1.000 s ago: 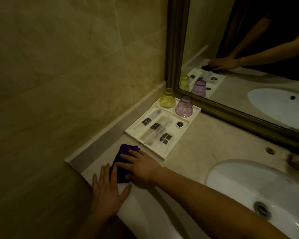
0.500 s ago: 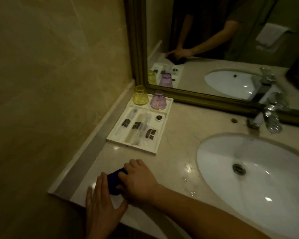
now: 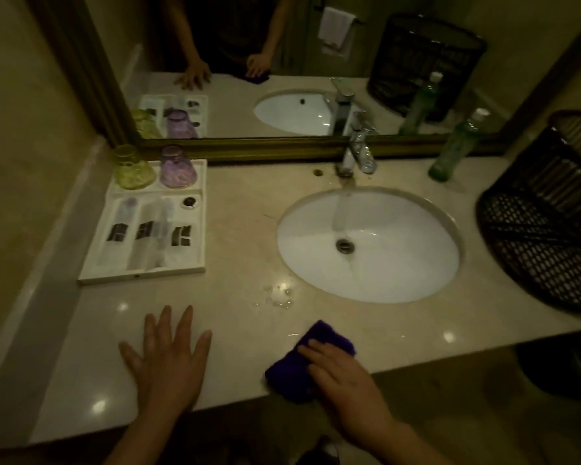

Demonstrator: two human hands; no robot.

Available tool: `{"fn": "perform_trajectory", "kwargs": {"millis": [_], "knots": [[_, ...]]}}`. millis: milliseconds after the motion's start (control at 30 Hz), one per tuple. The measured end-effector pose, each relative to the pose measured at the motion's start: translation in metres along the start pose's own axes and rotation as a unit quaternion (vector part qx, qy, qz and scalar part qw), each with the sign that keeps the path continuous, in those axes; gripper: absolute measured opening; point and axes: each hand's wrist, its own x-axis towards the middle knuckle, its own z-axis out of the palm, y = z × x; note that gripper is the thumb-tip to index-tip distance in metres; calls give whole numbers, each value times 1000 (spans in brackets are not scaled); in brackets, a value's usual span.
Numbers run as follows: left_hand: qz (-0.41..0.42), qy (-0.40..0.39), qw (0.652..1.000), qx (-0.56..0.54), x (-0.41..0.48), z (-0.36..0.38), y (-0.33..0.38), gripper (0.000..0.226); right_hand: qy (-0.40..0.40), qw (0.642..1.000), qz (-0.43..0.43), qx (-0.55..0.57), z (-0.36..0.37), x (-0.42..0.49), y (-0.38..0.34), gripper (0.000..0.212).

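The right hand (image 3: 346, 379) presses flat on the purple cloth (image 3: 292, 374); the left hand (image 3: 171, 359) lies spread, empty. The water drops (image 3: 277, 297) sit just beyond the cloth

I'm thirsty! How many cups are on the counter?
2, both upside down at the back of the white tray: the yellow cup in the left corner, the purple cup beside it. The ones in the mirror are only reflections.

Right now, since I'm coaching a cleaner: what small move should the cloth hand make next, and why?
Probably slide the cloth forward and slightly left onto the droplets. The right hand presses it flat near the counter front edge, and the drops glisten just beyond it, short of the sink.
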Motion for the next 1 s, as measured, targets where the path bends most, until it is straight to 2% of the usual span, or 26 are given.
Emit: {"fn": "perform_trajectory", "kwargs": {"millis": [133, 200, 267, 367, 433, 500, 567, 600, 633, 700, 767, 800, 867, 933, 1000], "knots": [[-16, 15, 998, 54, 0, 3, 13, 72, 42, 986, 160, -23, -29, -51, 52, 34], [-15, 21, 998, 56, -1, 3, 12, 73, 58, 971, 227, -48, -41, -69, 76, 44], [-18, 16, 998, 52, 1, 3, 13, 71, 66, 961, 261, -66, -50, -77, 92, 59], [-30, 8, 998, 57, 2, 5, 16, 70, 62, 942, 323, -68, -45, -63, 84, 63], [-41, 11, 997, 58, 3, 11, 18, 68, 31, 942, 326, -74, -34, -47, 63, 60], [-51, 20, 997, 53, 5, 14, 19, 66, -10, 963, 253, -92, -31, -44, 55, 51], [-55, 23, 997, 47, 8, 16, 17, 66, -15, 976, 198, -88, -47, -52, 78, 41], [-58, 23, 997, 49, 8, 17, 15, 67, 2, 976, 205, -80, -58, -59, 97, 36], [-59, 25, 997, 52, 8, 18, 14, 67, 34, 969, 236, -69, -69, -65, 116, 36], [-49, 41, 997, 53, 9, 21, 12, 64, 79, 931, 355, -30, -93, -70, 160, 53], [-41, 54, 996, 49, 8, 24, 10, 61, 64, 876, 478, -19, -102, -66, 189, 67], [-40, 58, 996, 49, 8, 25, 10, 60, 38, 857, 512, -38, -99, -61, 193, 71], [-36, 65, 996, 56, 10, 25, 10, 64, -15, 854, 512, -85, -82, -49, 182, 74], [-36, 62, 996, 61, 10, 25, 10, 70, -63, 880, 461, -94, -65, -37, 144, 73], [-40, 57, 996, 57, 8, 25, 11, 66, -117, 911, 387, -86, -59, -41, 114, 72]]}}
